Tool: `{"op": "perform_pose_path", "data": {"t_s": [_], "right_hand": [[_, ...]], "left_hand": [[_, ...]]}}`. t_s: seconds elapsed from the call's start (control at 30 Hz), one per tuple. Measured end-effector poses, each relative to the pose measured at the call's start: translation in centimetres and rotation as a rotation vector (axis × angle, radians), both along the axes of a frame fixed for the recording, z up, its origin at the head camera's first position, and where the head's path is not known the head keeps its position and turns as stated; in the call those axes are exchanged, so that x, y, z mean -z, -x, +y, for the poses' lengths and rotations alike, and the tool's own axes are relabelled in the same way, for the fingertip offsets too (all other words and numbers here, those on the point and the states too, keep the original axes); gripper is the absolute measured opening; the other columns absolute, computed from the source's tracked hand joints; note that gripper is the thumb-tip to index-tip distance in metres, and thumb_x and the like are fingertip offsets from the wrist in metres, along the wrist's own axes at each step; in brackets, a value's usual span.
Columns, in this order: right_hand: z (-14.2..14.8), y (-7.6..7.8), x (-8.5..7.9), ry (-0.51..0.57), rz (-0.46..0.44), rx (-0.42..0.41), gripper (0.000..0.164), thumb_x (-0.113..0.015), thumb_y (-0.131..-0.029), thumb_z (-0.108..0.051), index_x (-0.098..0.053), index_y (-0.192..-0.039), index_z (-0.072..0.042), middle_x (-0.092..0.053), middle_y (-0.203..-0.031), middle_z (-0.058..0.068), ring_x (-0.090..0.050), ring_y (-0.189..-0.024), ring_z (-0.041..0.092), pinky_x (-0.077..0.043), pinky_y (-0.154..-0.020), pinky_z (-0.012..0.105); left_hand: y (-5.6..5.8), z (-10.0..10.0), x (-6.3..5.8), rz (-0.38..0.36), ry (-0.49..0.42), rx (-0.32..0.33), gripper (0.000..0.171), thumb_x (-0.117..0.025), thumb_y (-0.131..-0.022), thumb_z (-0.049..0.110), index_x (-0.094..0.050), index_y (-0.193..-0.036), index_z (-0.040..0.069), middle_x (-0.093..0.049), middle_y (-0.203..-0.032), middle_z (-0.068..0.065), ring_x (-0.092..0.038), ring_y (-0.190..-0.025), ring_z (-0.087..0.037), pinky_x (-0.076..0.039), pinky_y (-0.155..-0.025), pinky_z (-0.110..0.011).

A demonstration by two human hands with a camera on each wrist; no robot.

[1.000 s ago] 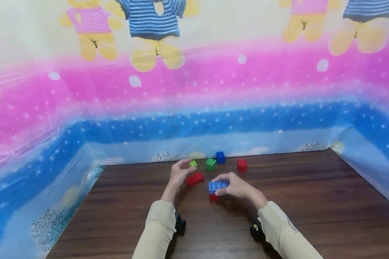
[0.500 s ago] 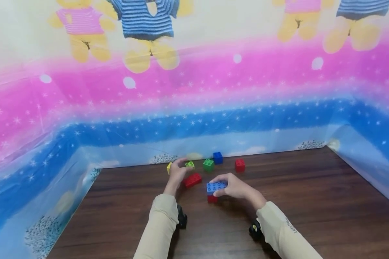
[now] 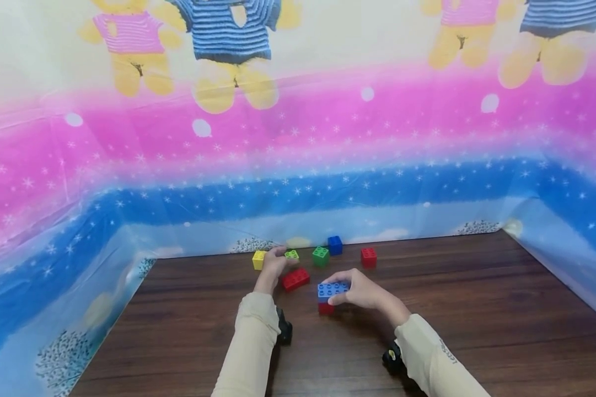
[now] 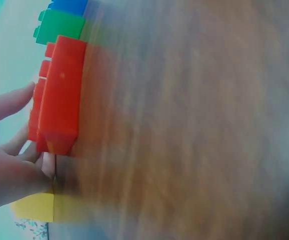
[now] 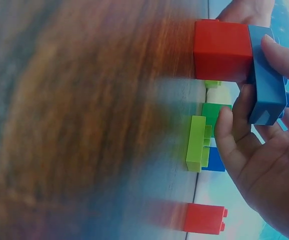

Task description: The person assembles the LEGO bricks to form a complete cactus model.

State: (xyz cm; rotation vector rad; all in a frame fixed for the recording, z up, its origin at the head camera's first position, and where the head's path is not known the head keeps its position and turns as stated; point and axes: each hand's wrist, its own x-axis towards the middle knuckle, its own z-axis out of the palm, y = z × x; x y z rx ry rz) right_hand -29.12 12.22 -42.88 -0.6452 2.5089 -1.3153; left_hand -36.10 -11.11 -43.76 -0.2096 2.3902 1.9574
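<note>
My right hand (image 3: 362, 289) pinches a light blue brick (image 5: 269, 82) between thumb and fingers. That brick sits on top of a red brick (image 5: 222, 50), which stands on the table. Farther back, my left hand (image 3: 273, 267) is beside a lime green brick (image 3: 291, 255), its thumb and fingers apart. A long red brick (image 4: 62, 97) lies just in front of that hand and covers part of it in the left wrist view. Whether the left fingers touch the lime brick is hard to see. A yellow brick (image 3: 259, 259) stands left of the left hand.
Behind the hands stand a green brick (image 3: 320, 256), a dark blue brick (image 3: 334, 245) and a small red brick (image 3: 369, 257). The right wrist view shows another lime brick (image 5: 195, 144) in front of them. A printed cloth (image 3: 298, 209) borders the brown table (image 3: 188, 331).
My left arm has moved forward and slightly right, and the yellow brick has come into sight beside the hand. My right hand stays on the blue brick. The view has shifted slightly.
</note>
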Motion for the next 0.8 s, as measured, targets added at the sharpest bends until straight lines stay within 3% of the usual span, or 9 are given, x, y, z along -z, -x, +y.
{"op": "perform_pose_path", "data": {"t_s": [0.23,0.5,0.8], "right_hand": [[0.0,0.1,0.1,-0.003,-0.001,0.012,0.039,-0.075,-0.084,-0.023,-0.067,-0.121,-0.014,-0.064,-0.121,0.012,-0.057,-0.107,0.023,-0.052,-0.092,0.046],[0.3,0.0,0.2,0.022,-0.005,0.015,0.039,-0.075,-0.085,-0.022,-0.067,-0.121,-0.012,-0.065,-0.118,0.012,-0.058,-0.102,0.021,-0.052,-0.091,0.043],[0.1,0.1,0.2,0.042,-0.014,0.011,0.038,-0.075,-0.084,-0.022,-0.068,-0.12,-0.012,-0.066,-0.117,0.011,-0.059,-0.101,0.02,-0.053,-0.089,0.042]], "left_hand": [[0.2,0.9,0.0,-0.032,0.038,-0.05,0.059,-0.067,-0.086,0.0,-0.047,-0.141,-0.001,-0.05,-0.14,-0.024,-0.05,-0.126,-0.037,-0.047,-0.105,-0.046],[0.7,1.7,-0.1,-0.057,-0.017,-0.116,0.054,-0.067,-0.086,-0.003,-0.052,-0.137,-0.001,-0.052,-0.136,-0.026,-0.053,-0.123,-0.039,-0.048,-0.103,-0.045],[0.7,1.8,0.2,-0.013,0.167,-0.144,0.044,-0.069,-0.085,0.003,-0.059,-0.128,-0.003,-0.058,-0.128,-0.024,-0.055,-0.114,-0.037,-0.049,-0.097,-0.045]]}}
